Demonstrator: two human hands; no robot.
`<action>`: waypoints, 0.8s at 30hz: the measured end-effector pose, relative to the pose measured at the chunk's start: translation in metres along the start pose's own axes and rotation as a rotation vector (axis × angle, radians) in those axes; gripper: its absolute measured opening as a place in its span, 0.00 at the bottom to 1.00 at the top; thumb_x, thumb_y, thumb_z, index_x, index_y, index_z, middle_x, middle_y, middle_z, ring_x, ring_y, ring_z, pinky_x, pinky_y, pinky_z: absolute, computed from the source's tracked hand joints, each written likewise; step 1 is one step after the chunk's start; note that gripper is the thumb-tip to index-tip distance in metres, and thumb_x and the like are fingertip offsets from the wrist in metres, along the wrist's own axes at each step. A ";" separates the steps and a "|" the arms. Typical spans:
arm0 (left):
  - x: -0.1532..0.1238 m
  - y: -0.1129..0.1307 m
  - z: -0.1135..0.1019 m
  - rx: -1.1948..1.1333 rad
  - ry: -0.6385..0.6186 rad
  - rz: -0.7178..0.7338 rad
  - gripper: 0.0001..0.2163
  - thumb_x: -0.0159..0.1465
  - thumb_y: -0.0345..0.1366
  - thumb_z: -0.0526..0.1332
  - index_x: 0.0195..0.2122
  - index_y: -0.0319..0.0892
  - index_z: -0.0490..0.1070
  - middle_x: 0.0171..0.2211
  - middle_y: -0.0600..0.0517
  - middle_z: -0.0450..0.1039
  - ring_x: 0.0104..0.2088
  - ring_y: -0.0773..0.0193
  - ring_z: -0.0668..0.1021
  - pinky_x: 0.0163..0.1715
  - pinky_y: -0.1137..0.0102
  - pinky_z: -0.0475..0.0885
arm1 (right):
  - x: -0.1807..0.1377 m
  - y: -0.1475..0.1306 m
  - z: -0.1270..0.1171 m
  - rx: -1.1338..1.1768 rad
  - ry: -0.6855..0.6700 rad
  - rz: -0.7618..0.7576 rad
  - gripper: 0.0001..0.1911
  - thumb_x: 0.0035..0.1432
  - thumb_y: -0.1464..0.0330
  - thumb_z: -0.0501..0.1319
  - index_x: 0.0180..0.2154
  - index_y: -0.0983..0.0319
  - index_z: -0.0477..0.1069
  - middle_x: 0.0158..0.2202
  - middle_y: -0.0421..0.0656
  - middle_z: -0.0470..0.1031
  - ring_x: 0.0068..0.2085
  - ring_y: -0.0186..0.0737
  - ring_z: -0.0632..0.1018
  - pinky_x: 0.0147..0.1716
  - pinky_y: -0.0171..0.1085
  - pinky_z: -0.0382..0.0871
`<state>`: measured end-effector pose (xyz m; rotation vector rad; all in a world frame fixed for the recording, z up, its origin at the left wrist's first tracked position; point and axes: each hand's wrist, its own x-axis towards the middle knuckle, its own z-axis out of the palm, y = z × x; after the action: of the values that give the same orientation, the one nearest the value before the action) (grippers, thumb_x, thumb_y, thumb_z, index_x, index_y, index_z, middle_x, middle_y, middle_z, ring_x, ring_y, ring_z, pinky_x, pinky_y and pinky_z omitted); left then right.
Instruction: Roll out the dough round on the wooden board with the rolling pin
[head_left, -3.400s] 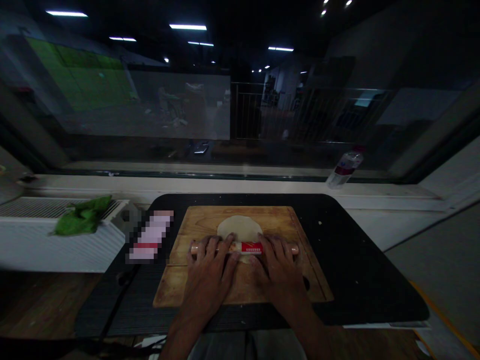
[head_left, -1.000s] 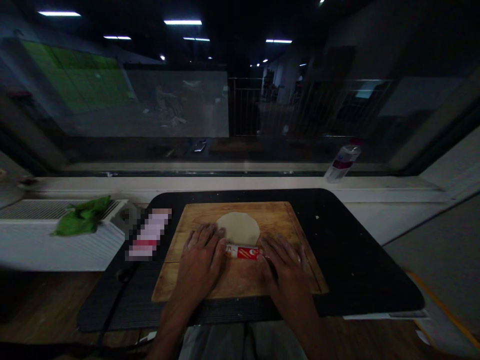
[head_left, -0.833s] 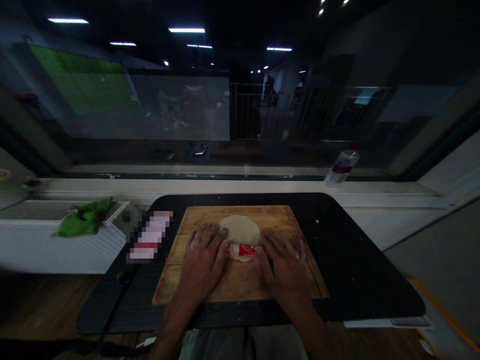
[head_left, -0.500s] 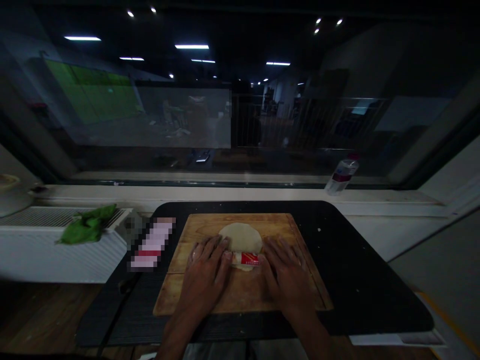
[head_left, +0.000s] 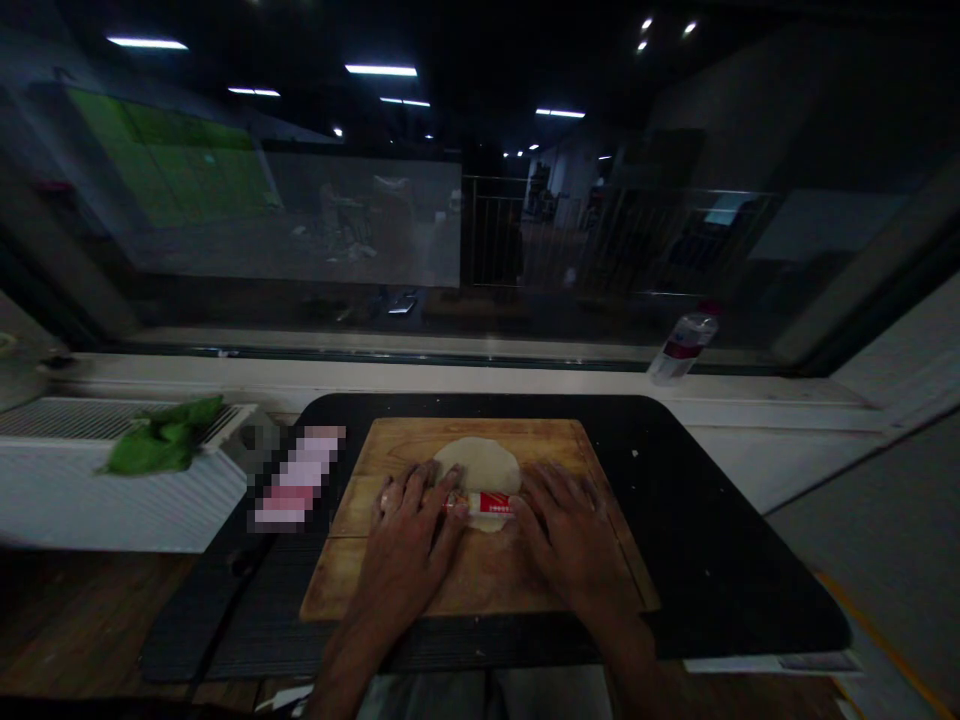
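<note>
A rolling pin (head_left: 493,503) with a red and white printed wrapper lies crosswise over a flat round of dough (head_left: 480,463). Both are on a wooden cutting board (head_left: 480,588). My left hand (head_left: 407,530) lies over the pin's left part, fingers stretched forward and spread, thumb by the wrapper. Over the right part is my right hand (head_left: 568,530), its fingers likewise spread and its thumb at the wrapper's edge. The pin's ends are mostly hidden under the hands. Dough shows beyond the pin, with a smaller strip on the near side.
The board rests on a black table (head_left: 720,560) dotted with small crumbs. A pixelated pinkish item (head_left: 300,475) lies left of the board. A green cloth (head_left: 165,435) drapes over the white radiator (head_left: 150,500). A plastic bottle (head_left: 684,347) stands on the windowsill (head_left: 780,400).
The camera view has shifted slightly, moving the whole scene up a little. Both hands stay on the rolling pin, and slightly more dough shows on its near side.
</note>
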<state>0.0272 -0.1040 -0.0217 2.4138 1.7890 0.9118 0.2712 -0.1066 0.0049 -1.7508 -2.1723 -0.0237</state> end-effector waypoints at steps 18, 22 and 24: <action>0.001 0.007 -0.009 0.037 -0.042 0.009 0.21 0.82 0.44 0.55 0.73 0.54 0.72 0.67 0.45 0.76 0.69 0.45 0.72 0.69 0.40 0.69 | -0.050 0.000 0.020 0.025 0.217 -0.094 0.27 0.82 0.55 0.54 0.74 0.55 0.71 0.71 0.46 0.78 0.72 0.54 0.75 0.73 0.56 0.65; 0.000 0.007 -0.007 0.033 -0.034 -0.006 0.21 0.82 0.45 0.55 0.72 0.54 0.73 0.67 0.45 0.75 0.70 0.44 0.71 0.70 0.39 0.69 | -0.037 0.000 0.019 -0.023 0.160 -0.056 0.28 0.81 0.54 0.56 0.75 0.54 0.70 0.71 0.49 0.77 0.71 0.59 0.74 0.72 0.61 0.64; 0.000 0.007 -0.005 0.034 -0.024 -0.007 0.20 0.82 0.45 0.55 0.72 0.53 0.74 0.67 0.45 0.75 0.70 0.43 0.71 0.70 0.37 0.68 | -0.022 0.002 0.018 -0.032 0.125 -0.045 0.29 0.80 0.54 0.57 0.75 0.53 0.69 0.72 0.50 0.75 0.72 0.61 0.72 0.71 0.64 0.63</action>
<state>0.0311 -0.1083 -0.0154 2.4255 1.8185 0.8545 0.2721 -0.1230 -0.0188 -1.6708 -2.1319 -0.1754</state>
